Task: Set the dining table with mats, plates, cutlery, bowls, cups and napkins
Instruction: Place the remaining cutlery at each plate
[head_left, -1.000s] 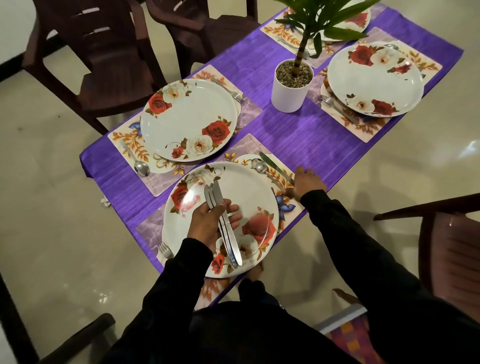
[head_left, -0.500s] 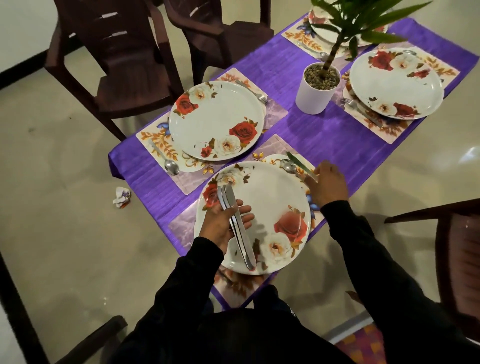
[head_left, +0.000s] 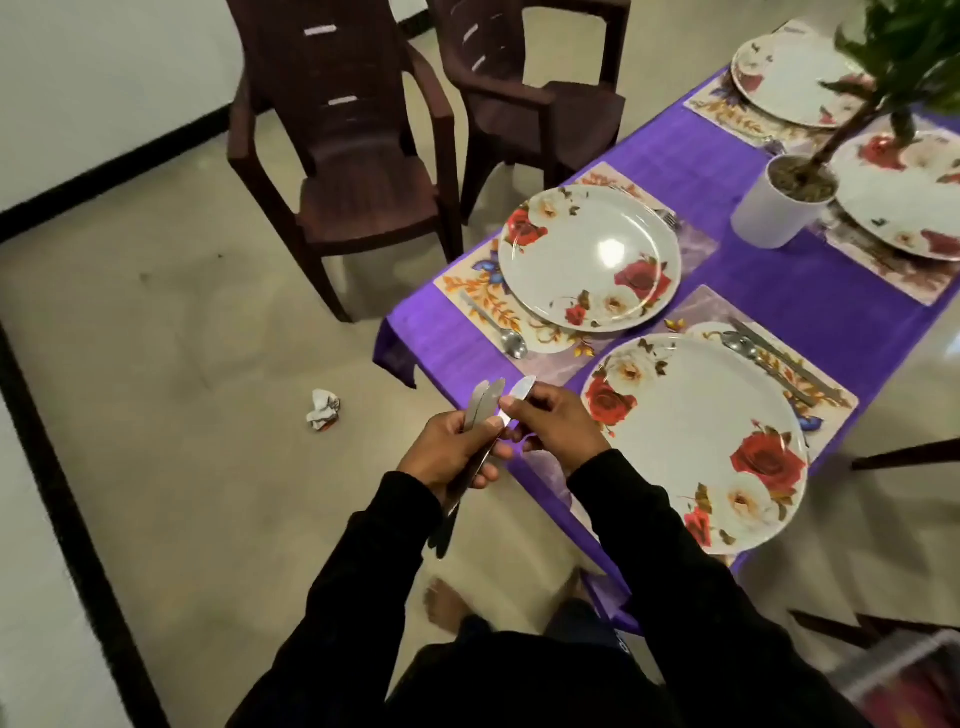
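Observation:
My left hand (head_left: 452, 452) grips a bundle of table knives (head_left: 480, 410) off the table's near-left corner, blades pointing up. My right hand (head_left: 553, 426) pinches the blade of one knife in that bundle. The nearest rose-patterned plate (head_left: 696, 441) lies on a floral mat (head_left: 810, 384), with a knife and spoon (head_left: 769, 358) beside it on the far right side. A second plate (head_left: 589, 257) sits on its mat with a spoon (head_left: 511, 340) at its left and a fork (head_left: 670, 218) at its right. Other set plates (head_left: 789, 78) are farther back.
A white potted plant (head_left: 779, 208) stands mid-table on the purple cloth (head_left: 779, 270). Two brown plastic chairs (head_left: 353, 171) stand to the left of the table. A crumpled paper (head_left: 323, 409) lies on the floor. Another chair's arm (head_left: 904, 457) juts in at right.
My right hand left the knife by the near plate and came over to the bundle. My left hand lifted the knives off the plate and moved left, off the table's corner.

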